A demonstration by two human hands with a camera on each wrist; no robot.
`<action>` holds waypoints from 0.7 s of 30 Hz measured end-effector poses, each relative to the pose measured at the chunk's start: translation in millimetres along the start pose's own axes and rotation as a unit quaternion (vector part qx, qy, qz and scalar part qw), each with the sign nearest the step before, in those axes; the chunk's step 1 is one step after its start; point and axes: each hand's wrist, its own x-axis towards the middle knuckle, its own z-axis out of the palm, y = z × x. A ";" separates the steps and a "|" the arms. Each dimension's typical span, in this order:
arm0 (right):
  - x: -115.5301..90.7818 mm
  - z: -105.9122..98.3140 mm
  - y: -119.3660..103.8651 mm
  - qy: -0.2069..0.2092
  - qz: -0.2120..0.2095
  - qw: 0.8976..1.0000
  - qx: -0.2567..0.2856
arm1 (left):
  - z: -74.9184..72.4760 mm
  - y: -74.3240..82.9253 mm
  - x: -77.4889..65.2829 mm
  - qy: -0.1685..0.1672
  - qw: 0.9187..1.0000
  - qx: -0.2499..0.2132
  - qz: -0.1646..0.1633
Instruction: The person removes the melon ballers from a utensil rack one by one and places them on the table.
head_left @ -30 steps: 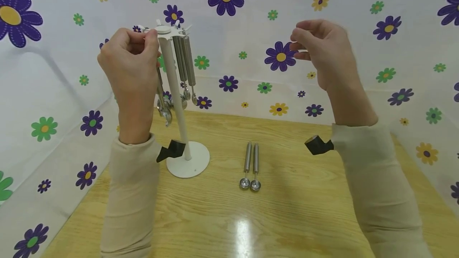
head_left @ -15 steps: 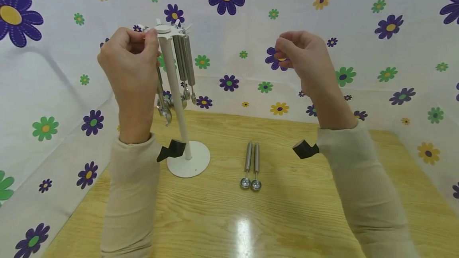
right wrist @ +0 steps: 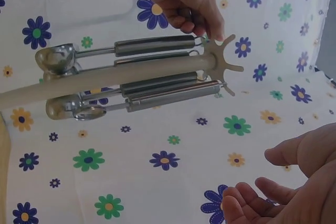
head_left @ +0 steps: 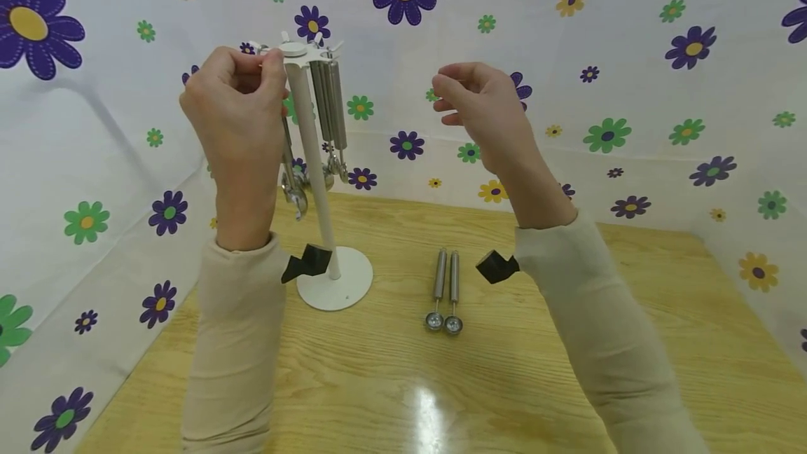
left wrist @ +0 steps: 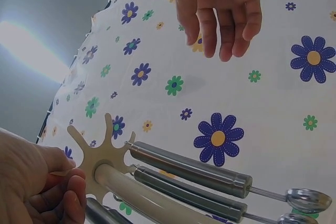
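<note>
While your left hand (head_left: 233, 114), upper left of the frame, pinches the head of the white stand (head_left: 312, 146), steady it so the hanging scoops (head_left: 338, 107) do not sway; your right hand (head_left: 482, 107), upper centre: grip empty, loosely parted; two loose scoops (head_left: 440, 275): surface (head_left: 353, 384), lower centre.

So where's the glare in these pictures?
Head view: a bright reflection on the wooden table, near the bottom edge; left wrist view: a glowing light at upper left; right wrist view: no lamp showing, small highlights on the metal scoops.
</note>
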 end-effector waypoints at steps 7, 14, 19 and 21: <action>3.6 21.6 0.1 -0.035 -0.015 0.999 0.021 | 2.1 -0.4 0.1 -0.001 1.000 0.000 0.001; 6.9 42.5 1.6 -0.061 -0.038 0.997 0.042 | 1.8 -0.6 -0.4 -0.001 1.000 0.002 0.002; 8.2 56.9 2.1 -0.077 -0.041 0.995 0.040 | 1.0 -1.2 -0.4 0.003 1.000 0.002 0.002; 8.2 62.8 1.9 -0.083 -0.045 0.995 0.043 | 0.7 -1.8 -0.2 0.005 1.000 0.002 0.002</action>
